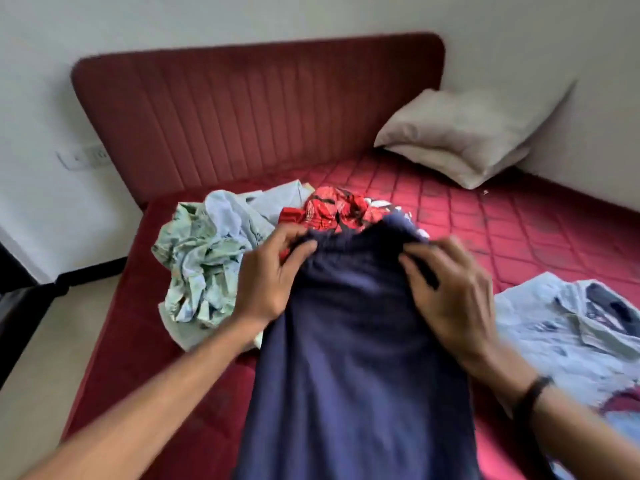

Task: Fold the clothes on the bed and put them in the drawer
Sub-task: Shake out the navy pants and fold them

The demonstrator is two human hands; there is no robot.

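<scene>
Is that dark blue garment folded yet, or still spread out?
Not folded yet. The dark blue garment hangs full length, gripped at its top edge by the left hand and right hand.

A home bedroom is showing itself here. A bed with a quilted red mattress is filling the room, a padded maroon headboard is standing against the plain white wall, and a beige pillow is leaning in the corner. Crumpled clothes are lying on the mattress, and a wall socket is sitting beside the headboard.
</scene>
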